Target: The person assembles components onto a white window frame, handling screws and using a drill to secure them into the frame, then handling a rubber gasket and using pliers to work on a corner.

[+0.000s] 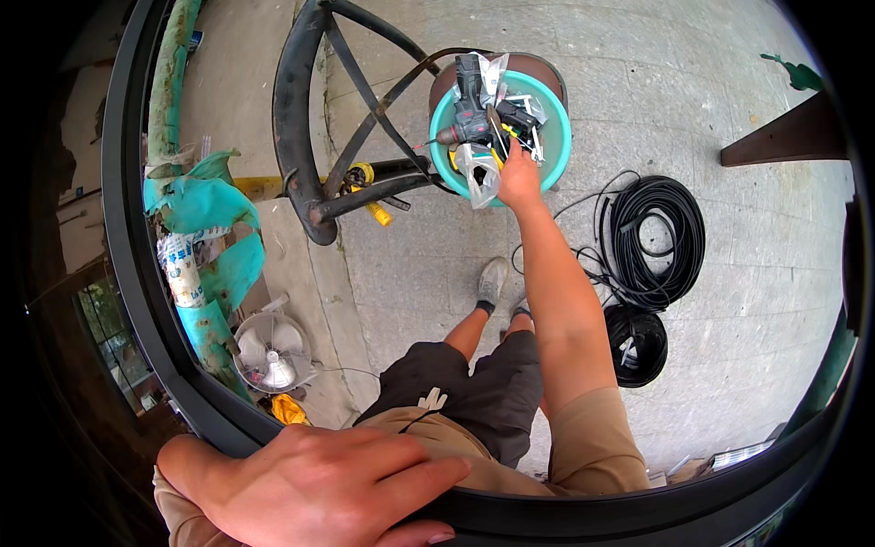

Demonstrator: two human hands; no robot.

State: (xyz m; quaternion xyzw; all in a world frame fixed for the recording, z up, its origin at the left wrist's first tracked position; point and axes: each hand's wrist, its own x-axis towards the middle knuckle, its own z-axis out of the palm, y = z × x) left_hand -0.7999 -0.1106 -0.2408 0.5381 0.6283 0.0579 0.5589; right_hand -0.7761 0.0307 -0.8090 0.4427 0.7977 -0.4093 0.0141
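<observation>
My right hand (519,179) reaches into a turquoise basin (563,137), its fingers drawn together among the tools. What they hold, if anything, is hidden. Beside the fingers lie a dark cordless drill (468,111) with a thin bit pointing left, a pliers-like tool (498,137) and a clear plastic bag (479,175). The basin stands on a brown chair seat (556,77). Close to the camera, my left hand (337,488) lies with outstretched fingers over a thick black frame (492,507) that curves across the lower view.
The chair's black metal back (293,118) lies left of the basin, near a yellow tool (375,210). Coiled black cable (658,242) and a black bucket (636,346) are on the right. A fan (273,351) and green-wrapped pole (169,100) stand left; a brown post (793,137) right.
</observation>
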